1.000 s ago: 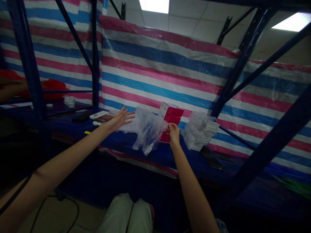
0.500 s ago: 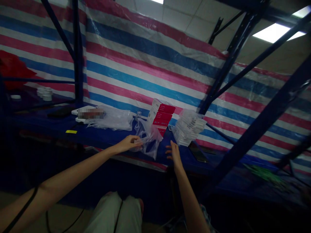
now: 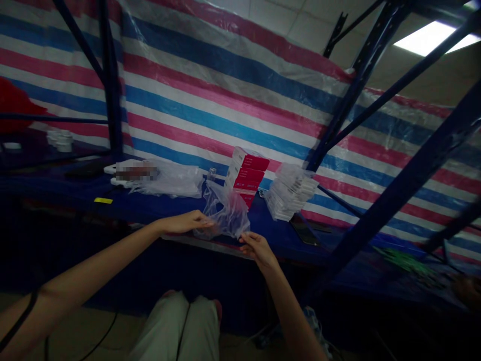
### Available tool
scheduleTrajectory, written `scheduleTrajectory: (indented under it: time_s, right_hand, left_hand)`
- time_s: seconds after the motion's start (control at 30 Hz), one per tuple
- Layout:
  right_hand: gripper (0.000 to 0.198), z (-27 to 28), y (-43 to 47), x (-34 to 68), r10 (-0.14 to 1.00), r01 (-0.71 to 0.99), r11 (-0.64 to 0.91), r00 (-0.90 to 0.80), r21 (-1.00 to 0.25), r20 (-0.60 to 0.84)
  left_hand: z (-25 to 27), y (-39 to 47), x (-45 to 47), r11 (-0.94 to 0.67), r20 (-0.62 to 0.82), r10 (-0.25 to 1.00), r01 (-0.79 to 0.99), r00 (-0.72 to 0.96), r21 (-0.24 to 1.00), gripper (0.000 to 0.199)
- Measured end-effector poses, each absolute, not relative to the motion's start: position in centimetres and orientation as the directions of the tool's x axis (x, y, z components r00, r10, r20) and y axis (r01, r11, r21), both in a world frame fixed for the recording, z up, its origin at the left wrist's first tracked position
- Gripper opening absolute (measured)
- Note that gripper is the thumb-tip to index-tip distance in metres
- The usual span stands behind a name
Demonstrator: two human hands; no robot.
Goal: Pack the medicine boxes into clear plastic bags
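A crumpled clear plastic bag point(image 3: 227, 213) lies near the front edge of the blue shelf, between my two hands. My left hand point(image 3: 193, 220) grips its left side, with some fingers hidden behind the film. At the bag's lower right corner, my right hand point(image 3: 257, 246) pinches the plastic between thumb and fingers. Just behind the bag stands a stack of red and white boxes point(image 3: 248, 173). To the right is a pile of white packs in clear wrap point(image 3: 291, 193). Flat clear bags point(image 3: 175, 180) lie on the left.
A dark phone point(image 3: 305, 230) lies right of the pile. A small clear glass point(image 3: 212, 173) stands behind the bag. White jars point(image 3: 62, 140) are at far left, and a yellow label point(image 3: 103, 200) marks the shelf edge point(image 3: 146, 208). A slanted blue post point(image 3: 406, 185) rises on the right.
My right hand has moved left and down from beside the wrapped pile and now holds the bag's right corner. My left hand stays on the bag. The view has shifted slightly.
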State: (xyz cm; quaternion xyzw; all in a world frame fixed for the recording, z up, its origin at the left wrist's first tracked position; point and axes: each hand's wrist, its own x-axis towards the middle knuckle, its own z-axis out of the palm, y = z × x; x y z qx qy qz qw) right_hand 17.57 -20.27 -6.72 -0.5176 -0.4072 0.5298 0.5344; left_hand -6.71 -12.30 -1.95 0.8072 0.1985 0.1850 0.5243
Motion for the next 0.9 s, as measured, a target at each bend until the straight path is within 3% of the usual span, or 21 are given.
scheduleTrajectory:
  time_s: [0.1, 0.3, 0.43, 0.5, 0.57, 0.67, 0.8, 0.9]
  right_hand:
    - [0.034, -7.7, -21.0, 19.4, 0.98, -0.16, -0.154, 0.098, -0.975, -0.171]
    - [0.033, -10.1, -22.4, 21.3, 0.972, -0.176, -0.187, 0.107, -0.967, -0.207]
    - [0.038, -11.3, -22.8, 20.9, 0.969, -0.202, -0.191, 0.117, -0.96, -0.218]
    - [0.044, -11.9, -23.3, 20.6, 0.97, -0.21, -0.194, 0.108, -0.958, -0.219]
    - [0.054, -12.3, -24.0, 20.2, 0.977, -0.233, -0.181, 0.07, -0.955, -0.202]
    - [0.075, -12.5, -24.7, 19.5, 0.985, -0.295, -0.169, -0.02, -0.94, -0.171]
    - [0.074, -12.1, -23.8, 18.2, 0.979, -0.248, -0.198, -0.005, -0.948, -0.203]
    - [0.072, -12.2, -22.5, 17.0, 0.991, -0.182, -0.114, 0.052, -0.977, -0.125]
  left_hand:
    - [-1.5, -12.0, -9.2, -0.294, 0.079, 0.523, 0.093, 0.848, 0.951, 0.036]
    - [-2.3, -11.7, -14.4, -0.166, 0.06, 0.682, 0.074, 0.729, 0.983, 0.03]
    - [-5.9, -12.4, -15.5, -0.076, 0.113, 0.768, -0.085, 0.631, 0.993, 0.027]
    - [-9.0, -13.2, -15.0, -0.047, 0.15, 0.819, -0.197, 0.554, 0.979, 0.04]
    - [-12.2, -14.5, -13.8, -0.016, 0.17, 0.815, -0.272, 0.553, 0.962, 0.068]
    - [-15.6, -16.9, -10.4, 0.136, 0.09, 0.819, -0.345, 0.566, 0.929, 0.094]
    - [-15.7, -19.7, -4.6, 0.128, 0.168, 0.878, -0.556, 0.449, 0.821, 0.099]
    - [-13.9, -20.4, -1.3, 0.045, 0.222, 0.915, -0.632, 0.338, 0.774, 0.1]
